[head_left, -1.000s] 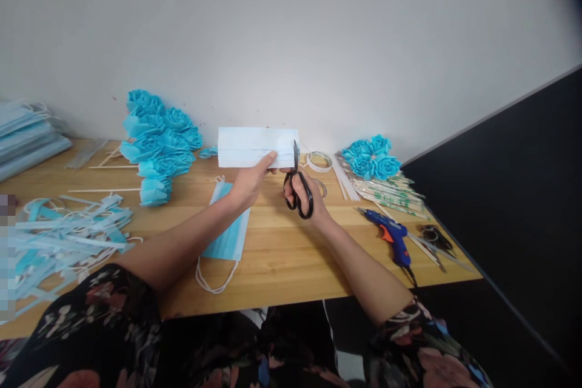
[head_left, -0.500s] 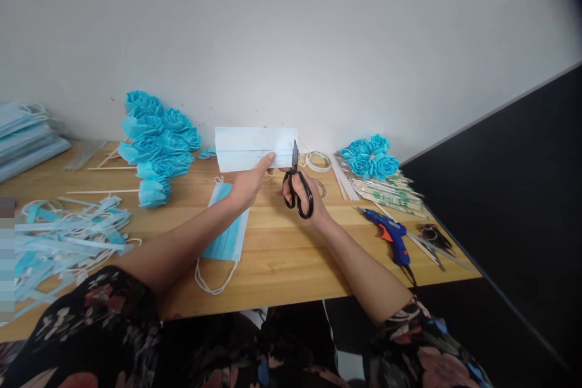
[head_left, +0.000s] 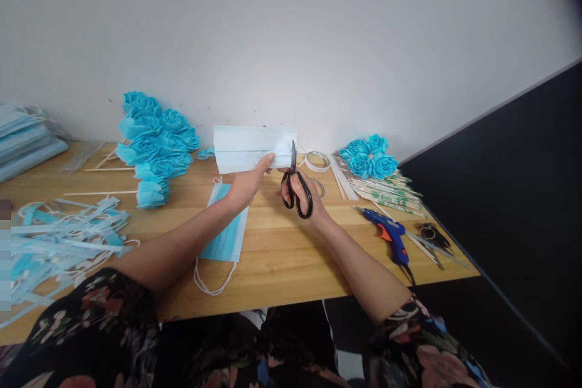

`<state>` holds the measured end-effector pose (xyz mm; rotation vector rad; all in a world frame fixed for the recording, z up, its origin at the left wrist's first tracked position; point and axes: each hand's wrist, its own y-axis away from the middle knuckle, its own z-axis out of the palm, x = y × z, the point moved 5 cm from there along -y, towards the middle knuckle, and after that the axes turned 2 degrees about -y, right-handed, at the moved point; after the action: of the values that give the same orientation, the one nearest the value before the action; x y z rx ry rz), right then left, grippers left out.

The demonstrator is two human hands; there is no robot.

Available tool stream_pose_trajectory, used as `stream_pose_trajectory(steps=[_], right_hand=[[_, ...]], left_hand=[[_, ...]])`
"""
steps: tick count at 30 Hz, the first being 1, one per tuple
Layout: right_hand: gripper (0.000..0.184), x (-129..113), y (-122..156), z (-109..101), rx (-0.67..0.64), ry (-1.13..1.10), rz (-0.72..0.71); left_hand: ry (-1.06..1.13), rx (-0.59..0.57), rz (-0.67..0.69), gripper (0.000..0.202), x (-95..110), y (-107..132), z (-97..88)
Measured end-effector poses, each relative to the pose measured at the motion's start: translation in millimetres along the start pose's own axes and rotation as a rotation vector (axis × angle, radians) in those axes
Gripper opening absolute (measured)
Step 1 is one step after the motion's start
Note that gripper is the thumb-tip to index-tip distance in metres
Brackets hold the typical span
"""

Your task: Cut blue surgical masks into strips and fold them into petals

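Note:
My left hand point(head_left: 252, 180) pinches a pale blue face mask point(head_left: 245, 148) by its lower edge, thumb on the near side, and holds it up above the table. In my right hand point(head_left: 309, 191) is a pair of black-handled scissors point(head_left: 293, 160), blades pointing up at the mask's right end. The blades look nearly closed; whether they bite into the mask I cannot tell. Beneath my left forearm a blue face mask point(head_left: 222, 236) with white ear loops lies flat on the table.
On the left lie cut mask strips point(head_left: 68, 248), a stack of masks point(head_left: 27, 139) and blue fabric roses point(head_left: 157, 145) on sticks. To the right are tape rolls point(head_left: 317, 161), more roses point(head_left: 369, 156), wrapped chopsticks point(head_left: 391, 194) and a blue glue gun point(head_left: 386, 230). A wall stands behind.
Both hands stay almost where they were, with the mask and scissors still held. The whole view has shifted very slightly.

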<state>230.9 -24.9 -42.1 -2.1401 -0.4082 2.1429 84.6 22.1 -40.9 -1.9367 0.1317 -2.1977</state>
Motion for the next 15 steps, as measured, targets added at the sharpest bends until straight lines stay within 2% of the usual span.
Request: stream_pose_trajectory(steps=[5,11,15], right_hand=[[0.055,-3,-1,0,0.009,-0.038,-0.007],[0.057,-1,0,-1,0.003,-0.022,0.008],[0.057,3,0,-2,-0.013,-0.042,0.006]], left_hand=[[-0.011,-0.009,0.023,0.042,6,4,2.3],[-0.027,0.035,0.062,0.037,12,2,-2.5],[-0.013,0.010,0.073,0.036,10,0,-2.4]])
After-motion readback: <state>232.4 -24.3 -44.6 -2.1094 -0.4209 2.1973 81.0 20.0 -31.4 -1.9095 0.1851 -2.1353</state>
